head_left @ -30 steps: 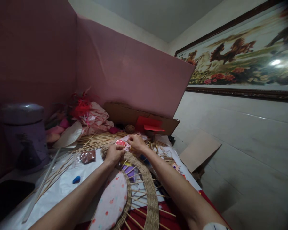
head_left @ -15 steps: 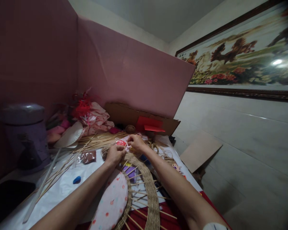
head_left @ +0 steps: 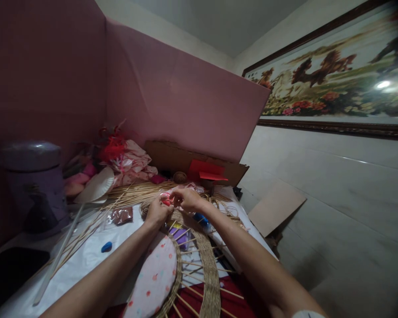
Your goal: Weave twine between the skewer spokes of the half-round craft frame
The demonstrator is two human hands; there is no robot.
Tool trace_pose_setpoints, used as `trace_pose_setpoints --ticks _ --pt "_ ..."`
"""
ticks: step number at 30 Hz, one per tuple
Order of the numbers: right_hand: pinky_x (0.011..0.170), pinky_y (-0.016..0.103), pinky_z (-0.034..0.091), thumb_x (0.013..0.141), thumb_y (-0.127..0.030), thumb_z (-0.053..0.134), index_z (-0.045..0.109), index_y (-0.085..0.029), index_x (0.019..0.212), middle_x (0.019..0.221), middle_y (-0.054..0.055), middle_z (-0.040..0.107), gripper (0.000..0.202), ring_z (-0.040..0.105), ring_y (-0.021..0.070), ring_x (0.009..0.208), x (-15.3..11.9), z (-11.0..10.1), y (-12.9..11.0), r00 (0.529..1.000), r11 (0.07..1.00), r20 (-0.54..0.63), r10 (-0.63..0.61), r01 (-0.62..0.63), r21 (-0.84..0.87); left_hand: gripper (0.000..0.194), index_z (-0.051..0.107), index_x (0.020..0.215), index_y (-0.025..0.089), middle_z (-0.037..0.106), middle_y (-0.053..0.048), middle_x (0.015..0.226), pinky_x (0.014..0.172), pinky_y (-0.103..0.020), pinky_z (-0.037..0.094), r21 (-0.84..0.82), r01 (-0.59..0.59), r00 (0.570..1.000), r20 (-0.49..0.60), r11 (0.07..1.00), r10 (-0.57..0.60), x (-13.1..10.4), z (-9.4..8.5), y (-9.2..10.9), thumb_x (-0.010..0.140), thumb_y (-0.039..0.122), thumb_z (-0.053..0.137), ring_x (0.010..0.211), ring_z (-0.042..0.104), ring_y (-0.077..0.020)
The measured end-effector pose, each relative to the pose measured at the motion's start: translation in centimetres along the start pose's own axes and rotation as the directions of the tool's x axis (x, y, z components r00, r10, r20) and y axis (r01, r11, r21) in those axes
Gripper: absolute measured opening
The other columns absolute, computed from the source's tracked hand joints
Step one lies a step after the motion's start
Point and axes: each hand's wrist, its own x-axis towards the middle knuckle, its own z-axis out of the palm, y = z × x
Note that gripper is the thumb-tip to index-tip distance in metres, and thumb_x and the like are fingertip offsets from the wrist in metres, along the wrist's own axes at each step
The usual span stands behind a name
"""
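A round frame of thin sticks, with a woven band of brown twine (head_left: 205, 254) as its outer ring, lies close in front of me. Pale fabric with small red flowers (head_left: 155, 271) covers its centre. At the far end of the band my left hand (head_left: 159, 211) is closed, its fingertips pinching the frame's edge. My right hand (head_left: 187, 199) bends over the same spot from the right, fingers curled together close to the left fingertips. Whatever thin piece it grips is hidden. A red packet (head_left: 166, 201) shows just behind the fingers.
Long thin sticks (head_left: 129, 193) lie across the back and left. A brown packet (head_left: 122, 215), a blue lump (head_left: 106, 247) and a paper fan (head_left: 97, 185) are on the left. A purple tumbler (head_left: 35, 190) stands beyond. Cardboard (head_left: 166, 154) leans behind; twine coils (head_left: 215, 202) lie right.
My right hand has turned and lowered slightly, its fingers now curling towards the left hand. The left hand has shifted slightly left. A blue thing under the right forearm shows more.
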Motion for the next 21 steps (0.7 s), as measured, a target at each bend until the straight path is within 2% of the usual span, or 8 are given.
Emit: trace_pose_setpoints --ticks 3,6,9,13,21 --pt "0.062 0.021 0.037 0.066 -0.01 0.059 0.064 -0.028 0.098 0.079 -0.005 0.07 0.037 0.063 0.0142 0.076 -0.7 -0.5 -0.7 0.999 0.992 0.028 -0.018 0.022 -0.126 0.026 0.062 0.072 0.013 0.048 0.007 0.042 0.038 -0.02 0.031 -0.017 0.015 1.0 0.022 1.0 -0.015 -0.3 0.1 0.3 0.046 0.011 0.064 0.036 0.042 -0.0086" --pt "0.06 0.023 0.036 0.066 -0.013 0.059 0.067 -0.025 0.092 0.08 0.0 0.07 0.03 0.063 0.0177 0.076 -1.0 -0.5 -1.0 1.0 0.974 -0.002 0.015 -0.015 -0.227 0.02 0.058 0.065 0.014 0.05 0.006 0.042 0.038 -0.02 0.033 -0.023 0.036 0.999 0.02 0.999 -0.035 -0.5 0.0 0.5 0.046 0.009 0.062 0.038 0.045 -0.0093" --pt "0.059 0.024 0.035 0.067 -0.016 0.06 0.07 -0.023 0.086 0.079 0.002 0.071 0.022 0.063 0.0188 0.075 -1.3 -0.3 -1.0 0.999 0.973 -0.021 0.026 -0.031 -0.228 0.019 0.056 0.064 0.015 0.05 0.006 0.041 0.037 -0.019 0.032 -0.029 0.066 0.998 0.017 0.997 -0.066 -0.6 -0.3 0.7 0.047 0.008 0.058 0.036 0.043 -0.0087" --pt "0.058 0.021 0.036 0.07 -0.02 0.061 0.071 -0.027 0.088 0.08 -0.001 0.071 0.022 0.062 0.0154 0.074 -1.5 -0.1 -0.8 1.0 0.982 -0.023 0.001 -0.005 -0.189 0.026 0.058 0.071 0.015 0.048 0.006 0.039 0.035 -0.019 0.03 -0.045 0.12 0.992 0.042 0.992 -0.118 -0.9 -0.7 1.0 0.047 0.008 0.054 0.034 0.042 -0.0097" --pt "0.057 0.02 0.036 0.067 -0.013 0.06 0.072 -0.027 0.084 0.08 -0.002 0.072 0.025 0.063 0.0148 0.073 -1.3 0.1 0.0 0.999 0.99 -0.024 -0.021 0.017 -0.14 0.023 0.06 0.067 0.013 0.05 0.005 0.042 0.038 -0.02 0.031 -0.079 0.115 0.993 0.043 0.99 -0.112 -0.9 -0.7 0.8 0.046 0.009 0.055 0.036 0.042 -0.0088"
